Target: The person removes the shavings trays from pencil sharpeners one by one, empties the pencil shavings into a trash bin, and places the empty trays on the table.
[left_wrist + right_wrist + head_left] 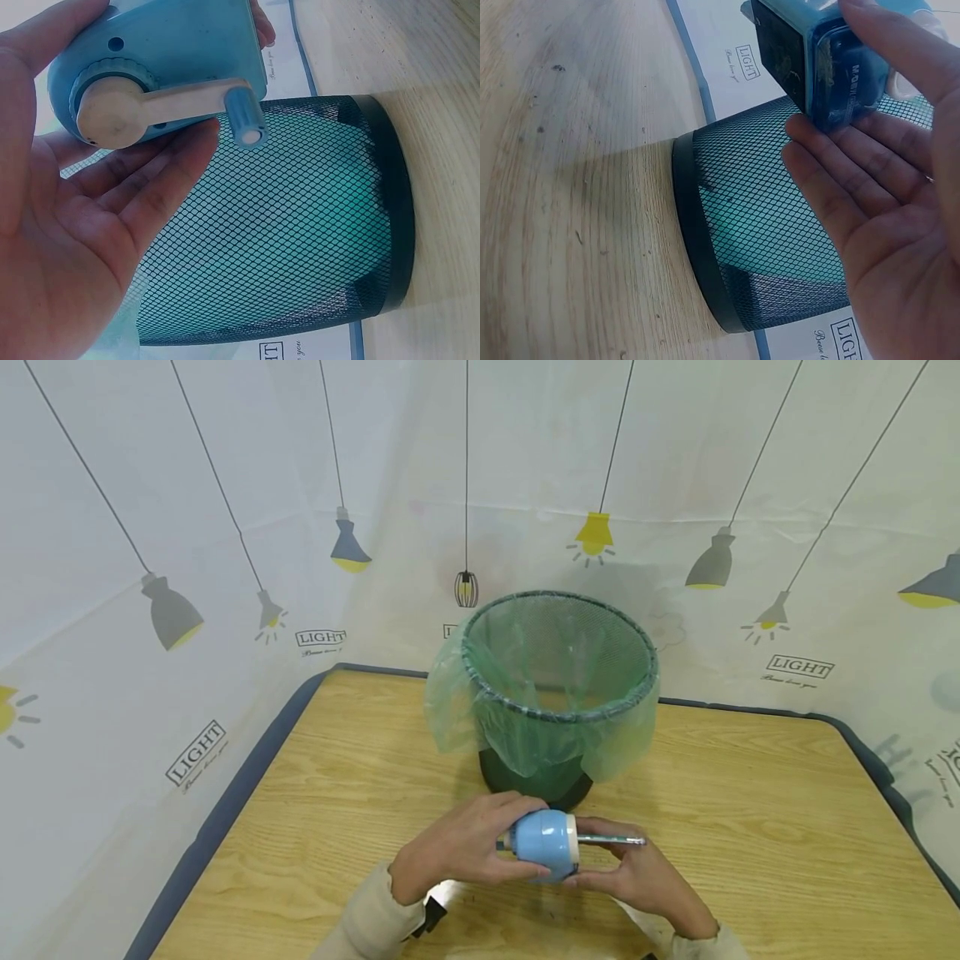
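Both hands hold a blue crank pencil sharpener point(542, 843) over the near part of the table, in front of the bin. My left hand point(468, 842) grips its crank side, thumb and fingers on opposite sides of the body. A pencil point(611, 840) sticks out of the sharpener's pale front ring toward the right. My right hand point(637, 872) holds the front end with thumb and fingertips. In the left wrist view the pale crank arm point(184, 103) ends in a blue knob point(244, 120). The right wrist view shows the see-through blue shavings drawer point(849, 75).
A black mesh bin point(536, 777) stands upright on the wooden table point(360, 752), close beyond the hands. Its green plastic liner point(517, 735) is folded over the rim. A white cloth wall printed with lamps point(525, 468) closes off the back and sides.
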The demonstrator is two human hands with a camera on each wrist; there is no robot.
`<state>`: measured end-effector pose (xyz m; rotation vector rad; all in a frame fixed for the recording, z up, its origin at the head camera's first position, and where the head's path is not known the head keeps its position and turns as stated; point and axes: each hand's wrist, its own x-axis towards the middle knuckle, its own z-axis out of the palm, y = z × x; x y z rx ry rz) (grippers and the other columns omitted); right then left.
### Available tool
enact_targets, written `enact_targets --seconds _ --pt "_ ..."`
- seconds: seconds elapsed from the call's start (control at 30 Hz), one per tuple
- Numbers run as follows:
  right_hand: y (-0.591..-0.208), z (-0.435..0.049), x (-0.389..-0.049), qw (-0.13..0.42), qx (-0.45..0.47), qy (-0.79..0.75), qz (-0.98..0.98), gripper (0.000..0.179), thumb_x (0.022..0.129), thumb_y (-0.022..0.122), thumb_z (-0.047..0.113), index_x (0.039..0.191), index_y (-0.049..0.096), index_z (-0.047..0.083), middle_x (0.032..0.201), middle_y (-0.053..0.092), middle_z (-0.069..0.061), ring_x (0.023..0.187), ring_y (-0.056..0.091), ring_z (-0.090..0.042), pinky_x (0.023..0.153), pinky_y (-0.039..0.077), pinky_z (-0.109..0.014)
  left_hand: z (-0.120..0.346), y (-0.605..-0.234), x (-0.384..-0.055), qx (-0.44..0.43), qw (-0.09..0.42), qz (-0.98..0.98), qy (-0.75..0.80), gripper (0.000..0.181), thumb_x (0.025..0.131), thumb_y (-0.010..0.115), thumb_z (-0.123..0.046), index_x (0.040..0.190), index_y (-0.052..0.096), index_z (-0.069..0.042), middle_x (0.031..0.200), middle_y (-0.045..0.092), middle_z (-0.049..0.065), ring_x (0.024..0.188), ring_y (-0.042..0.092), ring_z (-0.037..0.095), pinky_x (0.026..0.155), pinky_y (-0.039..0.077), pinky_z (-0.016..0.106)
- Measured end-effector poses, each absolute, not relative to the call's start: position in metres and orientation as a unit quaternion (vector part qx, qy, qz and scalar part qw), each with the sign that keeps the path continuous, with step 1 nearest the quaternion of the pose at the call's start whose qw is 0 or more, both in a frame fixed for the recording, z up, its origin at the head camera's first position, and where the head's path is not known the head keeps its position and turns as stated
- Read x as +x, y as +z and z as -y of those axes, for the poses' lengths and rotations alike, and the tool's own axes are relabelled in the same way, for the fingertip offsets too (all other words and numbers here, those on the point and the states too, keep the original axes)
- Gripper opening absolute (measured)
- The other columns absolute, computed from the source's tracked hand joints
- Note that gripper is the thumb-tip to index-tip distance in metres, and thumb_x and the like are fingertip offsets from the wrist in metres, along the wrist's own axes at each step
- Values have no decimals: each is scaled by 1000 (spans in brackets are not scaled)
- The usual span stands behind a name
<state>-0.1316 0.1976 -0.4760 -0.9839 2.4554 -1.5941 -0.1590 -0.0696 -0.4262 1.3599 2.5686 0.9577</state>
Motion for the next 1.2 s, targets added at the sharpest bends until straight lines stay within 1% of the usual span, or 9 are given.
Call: enact_targets --seconds 0.23,0.43,0.7,0.8,1.03,1.2 --pt "-477 -199 -131 25 -321 -519 -792 52 82 81 12 131 62 11 127 65 -10 112 63 -9 88 57 -41 70 -428 -159 444 42 -839 313 62 87 73 -49 136 54 -16 118 64 1 95 60 3 77 50 14" --pt "-475 -202 -131 21 -305 -526 -794 54 82 82 12 132 62 8 130 64 -13 114 62 -8 91 56 -37 71 -426 -160 438 42 -843 309 62 87 74 -47 136 54 -14 117 63 2 94 60 5 76 50 14" --pt "-477 -202 -132 31 -307 -532 -789 53 83 81 12 132 62 8 131 63 -13 115 61 -8 91 56 -38 73 -427 -159 438 43 -841 315 61 87 74 -48 135 54 -15 116 64 2 93 60 4 75 50 14" --pt "-477 -202 -131 32 -304 -533 -789 53 83 81 12 132 62 9 131 63 -14 115 62 -9 90 56 -41 74 -429 -160 436 47 -841 318 61 87 74 -48 135 55 -15 116 64 1 93 59 4 76 50 14" --pt "-476 -202 -129 40 -287 -539 -791 53 81 82 15 131 63 14 132 64 -9 114 62 -10 91 54 -48 76 -428 -159 436 47 -840 320 61 87 74 -48 134 55 -15 116 63 1 95 59 5 78 50 15" --pt "-476 -202 -129 38 -285 -540 -791 53 81 82 17 130 64 14 131 64 -9 114 62 -10 90 53 -52 76 -428 -159 434 49 -840 321 61 86 74 -48 134 55 -16 117 63 1 95 60 5 78 50 15"
